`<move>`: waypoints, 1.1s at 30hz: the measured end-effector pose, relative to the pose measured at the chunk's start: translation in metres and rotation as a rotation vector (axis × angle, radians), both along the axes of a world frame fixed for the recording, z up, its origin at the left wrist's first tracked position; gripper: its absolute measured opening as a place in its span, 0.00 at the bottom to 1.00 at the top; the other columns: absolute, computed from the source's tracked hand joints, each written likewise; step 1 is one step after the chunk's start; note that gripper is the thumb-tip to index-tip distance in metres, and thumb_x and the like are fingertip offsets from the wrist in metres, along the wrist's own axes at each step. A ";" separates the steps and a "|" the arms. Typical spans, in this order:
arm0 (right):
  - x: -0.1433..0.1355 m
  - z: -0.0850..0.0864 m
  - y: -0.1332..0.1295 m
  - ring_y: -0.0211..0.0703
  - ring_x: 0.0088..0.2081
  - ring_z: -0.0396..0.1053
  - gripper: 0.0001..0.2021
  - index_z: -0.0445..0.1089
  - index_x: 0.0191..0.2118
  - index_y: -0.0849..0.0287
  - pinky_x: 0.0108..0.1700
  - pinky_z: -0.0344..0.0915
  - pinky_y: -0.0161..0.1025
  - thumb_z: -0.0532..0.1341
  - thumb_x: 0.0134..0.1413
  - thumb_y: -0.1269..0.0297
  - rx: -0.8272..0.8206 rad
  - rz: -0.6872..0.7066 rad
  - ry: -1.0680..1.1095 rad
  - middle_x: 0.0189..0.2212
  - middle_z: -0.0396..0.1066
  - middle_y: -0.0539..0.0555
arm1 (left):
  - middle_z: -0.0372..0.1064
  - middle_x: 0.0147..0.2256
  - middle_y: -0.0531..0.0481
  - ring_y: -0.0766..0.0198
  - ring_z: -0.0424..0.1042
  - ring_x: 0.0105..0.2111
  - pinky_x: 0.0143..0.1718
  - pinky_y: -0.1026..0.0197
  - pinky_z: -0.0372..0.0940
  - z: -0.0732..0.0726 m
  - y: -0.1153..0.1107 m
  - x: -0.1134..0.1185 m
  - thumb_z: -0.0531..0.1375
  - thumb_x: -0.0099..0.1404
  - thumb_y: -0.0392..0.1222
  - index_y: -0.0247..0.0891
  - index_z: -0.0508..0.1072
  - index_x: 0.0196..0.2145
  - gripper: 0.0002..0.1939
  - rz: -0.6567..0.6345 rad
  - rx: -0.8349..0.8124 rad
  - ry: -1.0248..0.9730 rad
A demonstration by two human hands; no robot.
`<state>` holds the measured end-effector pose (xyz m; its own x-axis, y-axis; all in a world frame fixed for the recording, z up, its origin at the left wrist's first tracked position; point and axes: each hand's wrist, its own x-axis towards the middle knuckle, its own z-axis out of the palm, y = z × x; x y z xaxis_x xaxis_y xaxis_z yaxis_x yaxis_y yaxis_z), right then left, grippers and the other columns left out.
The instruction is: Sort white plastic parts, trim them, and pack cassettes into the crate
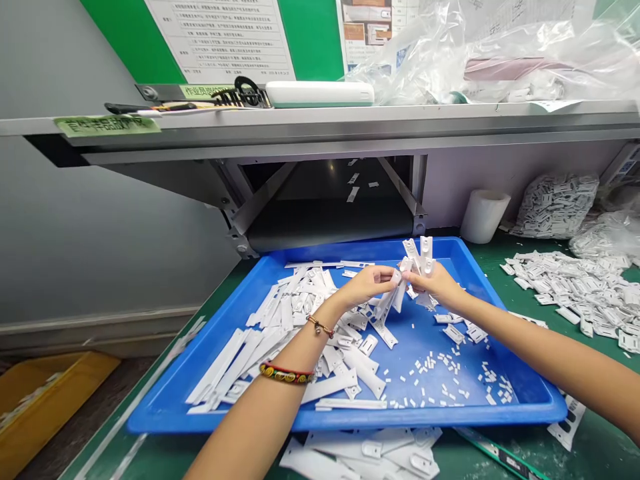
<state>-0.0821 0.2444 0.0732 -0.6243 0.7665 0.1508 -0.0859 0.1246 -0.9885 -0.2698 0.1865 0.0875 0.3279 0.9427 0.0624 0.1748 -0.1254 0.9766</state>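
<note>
Over the blue tray (445, 417) my two hands meet, with white plastic parts between them. My left hand (370, 283) pinches the end of a long white plastic part (387, 308) that slants down toward the tray. Several shorter white plastic parts (425, 250) stick up out of my right hand (437, 285), whose fingers are closed around them. Long flat white strips (285, 310) lie heaped in the tray's left half. Small white chips (430, 363) are scattered at its right front, near a few short parts (454, 333).
A dark conveyor belt (320, 207) carrying several white pieces runs under the shelf (320, 130). To the right lie a pile of white parts (580, 287), a white roll (484, 215) and a filled bag (557, 205). A green cutter (500, 453) lies in front; a yellow bin (60, 393) stands lower left.
</note>
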 end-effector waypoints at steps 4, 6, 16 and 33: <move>0.002 0.006 -0.006 0.34 0.24 0.56 0.23 0.65 0.24 0.59 0.28 0.56 0.36 0.73 0.34 0.46 0.126 -0.030 -0.058 0.20 0.60 0.45 | 0.76 0.40 0.42 0.52 0.73 0.45 0.51 0.54 0.64 -0.001 0.000 0.001 0.68 0.56 0.51 0.33 0.77 0.36 0.18 0.034 -0.009 -0.042; 0.004 0.007 -0.006 0.34 0.24 0.55 0.23 0.64 0.23 0.58 0.29 0.56 0.36 0.72 0.36 0.45 0.184 -0.080 -0.068 0.19 0.59 0.45 | 0.76 0.41 0.42 0.53 0.73 0.44 0.51 0.54 0.63 -0.002 0.001 -0.001 0.68 0.56 0.52 0.33 0.78 0.36 0.18 0.062 -0.008 -0.053; 0.008 0.000 0.004 0.41 0.25 0.66 0.22 0.66 0.23 0.57 0.32 0.64 0.39 0.65 0.46 0.42 0.135 -0.204 -0.056 0.20 0.68 0.50 | 0.77 0.40 0.41 0.50 0.73 0.45 0.52 0.51 0.62 -0.004 0.003 -0.003 0.70 0.53 0.49 0.33 0.80 0.35 0.17 0.166 -0.031 -0.128; 0.005 -0.003 0.003 0.31 0.18 0.52 0.23 0.59 0.28 0.56 0.21 0.53 0.34 0.71 0.40 0.48 -0.122 -0.144 0.107 0.17 0.54 0.41 | 0.71 0.31 0.50 0.69 0.73 0.34 0.49 0.64 0.70 -0.001 0.005 -0.008 0.65 0.62 0.31 0.32 0.71 0.32 0.04 0.384 -0.255 -0.578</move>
<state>-0.0776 0.2477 0.0701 -0.4927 0.8631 0.1110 -0.1816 0.0228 -0.9831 -0.2781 0.1918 0.0869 -0.0469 0.9927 -0.1111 -0.3904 0.0842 0.9168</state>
